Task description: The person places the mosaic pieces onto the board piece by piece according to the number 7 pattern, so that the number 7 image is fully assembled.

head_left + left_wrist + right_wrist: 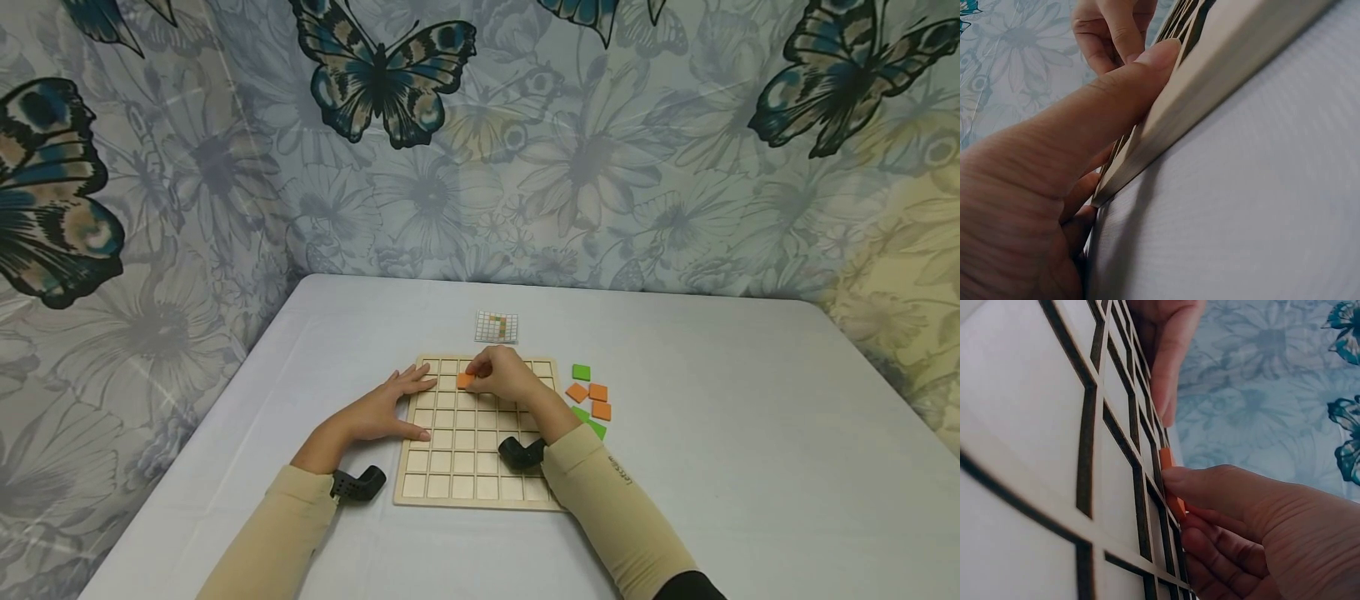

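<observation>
A pale wooden grid board (439,487) lies on the table in front of the person. Over one of its far cells, left of the middle, the right hand (512,377) pinches an orange square tile (464,381). In the right wrist view the thumb presses on the face of that tile (1176,506), close against the grid's ribs. The left hand (377,412) spreads its fingers along the board's left edge. Its thumb (1159,55) rests on the frame in the left wrist view, and the other fingers are partly hidden behind the board.
Right of the board lie loose orange tiles (601,410) and green tiles (581,372). A small card with a coloured grid pattern (497,327) lies beyond the far edge. White cloth (750,467) covers the table, and a butterfly-print wall covering stands behind.
</observation>
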Demonstrator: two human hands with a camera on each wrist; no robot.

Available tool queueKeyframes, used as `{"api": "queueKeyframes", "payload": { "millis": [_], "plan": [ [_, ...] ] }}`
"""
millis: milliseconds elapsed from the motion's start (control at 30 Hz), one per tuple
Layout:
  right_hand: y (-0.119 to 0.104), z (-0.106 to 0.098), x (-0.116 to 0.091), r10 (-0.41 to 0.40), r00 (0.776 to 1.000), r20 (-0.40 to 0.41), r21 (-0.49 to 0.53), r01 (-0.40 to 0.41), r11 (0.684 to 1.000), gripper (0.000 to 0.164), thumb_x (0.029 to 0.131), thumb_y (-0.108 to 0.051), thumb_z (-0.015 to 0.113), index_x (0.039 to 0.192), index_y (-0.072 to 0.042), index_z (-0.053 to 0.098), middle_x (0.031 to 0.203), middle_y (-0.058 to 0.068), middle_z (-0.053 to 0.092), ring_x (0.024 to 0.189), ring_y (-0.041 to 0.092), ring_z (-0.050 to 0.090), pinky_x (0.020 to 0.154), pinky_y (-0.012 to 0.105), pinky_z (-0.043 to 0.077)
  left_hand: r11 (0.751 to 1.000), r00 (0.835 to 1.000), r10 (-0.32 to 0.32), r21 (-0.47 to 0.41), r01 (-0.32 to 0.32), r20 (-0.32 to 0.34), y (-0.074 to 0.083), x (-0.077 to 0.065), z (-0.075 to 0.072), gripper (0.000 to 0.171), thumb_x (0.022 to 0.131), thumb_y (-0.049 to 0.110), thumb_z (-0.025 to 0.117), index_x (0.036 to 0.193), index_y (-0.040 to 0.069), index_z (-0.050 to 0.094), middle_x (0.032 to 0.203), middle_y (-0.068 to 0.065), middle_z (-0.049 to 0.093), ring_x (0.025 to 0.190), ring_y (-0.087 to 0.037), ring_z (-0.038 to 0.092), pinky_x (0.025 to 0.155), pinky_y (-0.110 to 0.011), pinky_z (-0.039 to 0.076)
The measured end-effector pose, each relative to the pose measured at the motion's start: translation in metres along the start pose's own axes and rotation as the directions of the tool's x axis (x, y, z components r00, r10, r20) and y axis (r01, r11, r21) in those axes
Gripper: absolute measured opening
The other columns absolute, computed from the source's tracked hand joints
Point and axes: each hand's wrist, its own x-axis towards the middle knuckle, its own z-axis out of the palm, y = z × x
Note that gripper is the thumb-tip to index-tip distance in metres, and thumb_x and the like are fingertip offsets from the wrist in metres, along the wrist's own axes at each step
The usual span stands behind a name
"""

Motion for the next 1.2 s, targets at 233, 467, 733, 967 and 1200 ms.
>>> {"api": "queueKeyframes", "payload": {
  "millis": [233,467,733,967,1200],
  "plan": [
    [-0.0006,-0.0001,-0.0022,-0.001,1.0,0.006,0.021,0.001,1.0,0.022,0.08,-0.011,0.073,0.1,-0.002,0.07,0.098,0.01,0.068,0.089,0.019,0.063,0.079,0.03,0.054,1.0,1.0,-0.008,-0.006,0.008,0.003,0.0012,-0.0005,-0.0002,0.087,0.07,0.041,0.079,0.143,0.016,0.039,0.158,-0.004,0.013,0.144,-0.037,-0.002,0.115,-0.06,0.005],
    [-0.0015,-0.0005,-0.0028,0.005,1.0,0.008,0.032,-0.005,0.999,0.022,0.08,-0.011,0.073,0.1,-0.002,0.069,0.099,0.01,0.068,0.089,0.019,0.063,0.079,0.031,0.054,1.0,1.0,-0.011,-0.003,0.011,-0.001,0.0009,-0.0005,-0.0001,0.087,0.07,0.041,0.079,0.143,0.017,0.039,0.158,-0.004,0.013,0.144,-0.037,-0.002,0.115,-0.059,0.005],
    [-0.0011,-0.001,-0.0032,0.003,1.0,0.012,0.042,-0.003,0.999,0.022,0.081,-0.01,0.071,0.101,-0.002,0.069,0.101,0.011,0.068,0.092,0.021,0.063,0.08,0.032,0.054,1.0,1.0,0.003,-0.002,-0.003,-0.005,-0.0003,-0.0001,0.0001,0.087,0.07,0.041,0.079,0.143,0.016,0.039,0.158,-0.005,0.013,0.145,-0.034,-0.001,0.116,-0.057,0.004],
    [-0.0022,-0.0016,-0.0041,0.004,1.0,0.012,0.049,-0.005,0.999,0.021,0.081,-0.01,0.071,0.101,-0.002,0.069,0.101,0.011,0.068,0.09,0.021,0.063,0.079,0.032,0.054,1.0,1.0,0.002,-0.005,-0.002,-0.003,0.0002,-0.0001,0.0,0.087,0.07,0.041,0.079,0.143,0.016,0.039,0.158,-0.004,0.013,0.145,-0.035,-0.002,0.116,-0.058,0.004],
    [-0.0015,-0.001,-0.0034,0.003,1.0,0.014,0.041,-0.004,0.999,0.021,0.081,-0.01,0.071,0.1,-0.002,0.069,0.1,0.011,0.068,0.089,0.02,0.063,0.078,0.032,0.054,1.0,1.0,0.002,-0.008,-0.002,-0.001,-0.0006,-0.0003,-0.0001,0.087,0.07,0.042,0.079,0.143,0.017,0.039,0.158,-0.004,0.013,0.145,-0.035,-0.002,0.116,-0.058,0.004]
  ]
}}
